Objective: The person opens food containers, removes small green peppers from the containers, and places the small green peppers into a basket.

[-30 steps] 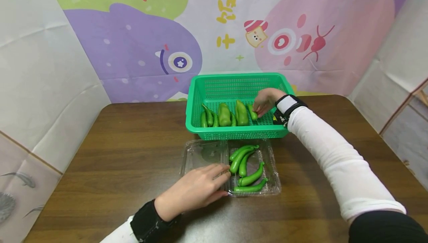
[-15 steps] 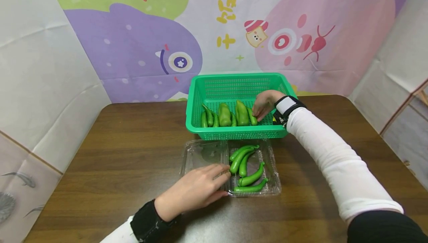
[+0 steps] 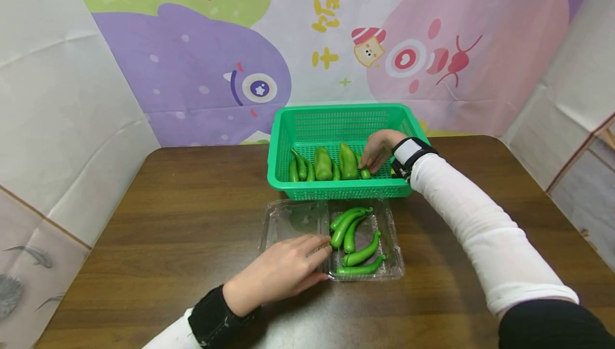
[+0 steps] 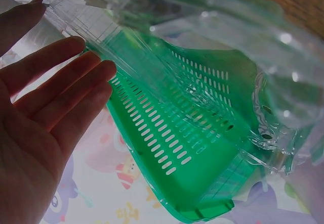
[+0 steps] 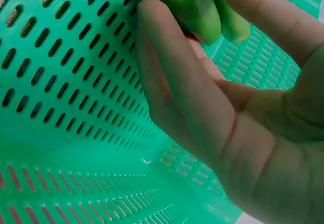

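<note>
In the head view my right hand [image 3: 377, 150] reaches into the green plastic basket [image 3: 278, 178], its fingers around a small green chili pepper [image 3: 365, 173] at the right end of a row. The right wrist view shows that chili pepper [image 5: 202, 19] between thumb and curled fingers, close to the slotted basket wall. Larger green peppers [image 3: 323, 164] and smaller ones lie to the left. My left hand [image 3: 283, 264] rests at the middle of an opened clear plastic box, its fingers straight in the left wrist view. Several curved green chili peppers [image 3: 361, 252] lie in the box's right half [image 3: 396, 266].
The basket stands at the back of the brown wooden table [image 3: 192, 194], right behind the clear box. The box's lid half [image 3: 293, 221] lies flat to the left. A cartoon-printed cloth [image 3: 331, 87] hangs behind the table.
My right hand has shifted slightly left inside the basket, and the small chili pepper there now stands straighter beside the larger pepper. The left hand and the box have stayed put.
</note>
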`<state>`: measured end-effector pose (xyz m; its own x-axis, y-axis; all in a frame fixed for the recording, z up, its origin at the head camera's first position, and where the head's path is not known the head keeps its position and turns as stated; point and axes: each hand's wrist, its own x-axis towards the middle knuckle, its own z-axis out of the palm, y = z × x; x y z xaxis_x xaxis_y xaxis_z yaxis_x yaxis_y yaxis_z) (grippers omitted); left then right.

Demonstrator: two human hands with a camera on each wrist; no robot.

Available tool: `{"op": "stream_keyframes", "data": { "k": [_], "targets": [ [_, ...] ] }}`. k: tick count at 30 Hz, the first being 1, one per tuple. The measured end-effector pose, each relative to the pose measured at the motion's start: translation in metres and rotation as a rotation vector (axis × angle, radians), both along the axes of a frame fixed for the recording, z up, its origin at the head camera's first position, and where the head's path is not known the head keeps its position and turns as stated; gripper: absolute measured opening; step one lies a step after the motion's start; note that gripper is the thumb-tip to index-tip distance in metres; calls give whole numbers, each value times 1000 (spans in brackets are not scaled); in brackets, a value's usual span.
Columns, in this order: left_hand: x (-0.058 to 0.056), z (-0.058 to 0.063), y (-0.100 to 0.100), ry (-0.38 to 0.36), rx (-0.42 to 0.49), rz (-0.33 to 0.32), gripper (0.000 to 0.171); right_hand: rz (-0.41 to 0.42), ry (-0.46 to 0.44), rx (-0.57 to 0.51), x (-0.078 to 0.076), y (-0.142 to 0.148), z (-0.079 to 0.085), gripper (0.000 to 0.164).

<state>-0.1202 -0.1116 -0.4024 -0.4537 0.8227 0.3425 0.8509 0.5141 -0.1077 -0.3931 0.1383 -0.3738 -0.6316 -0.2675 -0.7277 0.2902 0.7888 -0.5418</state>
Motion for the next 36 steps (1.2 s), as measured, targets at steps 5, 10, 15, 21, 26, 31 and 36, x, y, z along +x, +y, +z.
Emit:
{"op": "stream_keyframes", "data": {
  "k": [5, 10, 15, 21, 26, 31, 36],
  "targets": [
    [1, 1, 0, -6, -7, 7, 38, 11, 34, 71, 0, -1, 1, 54],
    [1, 2, 0, -8, -10, 8, 38, 28, 33, 128, 0, -1, 2, 51],
    [1, 2, -1, -11, -7, 6, 37, 55, 40, 157, 2, -3, 3, 40],
    [1, 2, -1, -9, -5, 7, 37, 47, 31, 142, 3, -4, 5, 36],
    [1, 2, -1, -9, -10, 12, 37, 46, 31, 143, 5, -3, 6, 38],
    [1, 2, -1, -10, -6, 7, 38, 48, 19, 150, 6, -3, 7, 38],
    [1, 2, -1, -9, -5, 4, 38, 47, -11, 137, 4, -4, 6, 37]
  ]
}}
